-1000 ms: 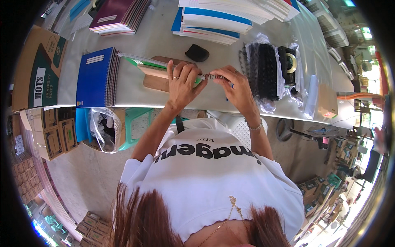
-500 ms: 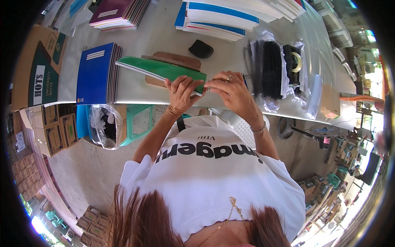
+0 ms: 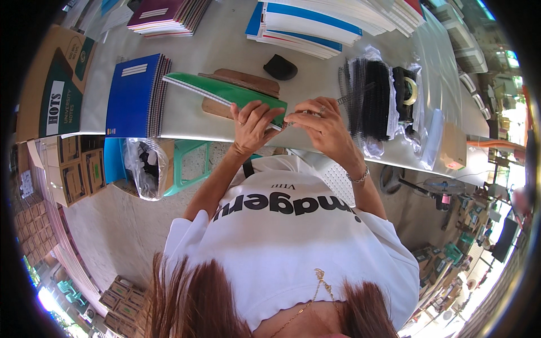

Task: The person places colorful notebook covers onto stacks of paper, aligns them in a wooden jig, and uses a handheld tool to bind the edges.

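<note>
Both hands raised green notebook higher since earlier; left hand fingers clamped on it, right hand pinching spiral.

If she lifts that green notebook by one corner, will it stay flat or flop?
The green notebook would probably sag: it is thin with a soft-looking cover, and it already tilts up off the table where the left hand grips its near edge. It looks light. The right hand pinches a wire binding coil, which may flex.
</note>
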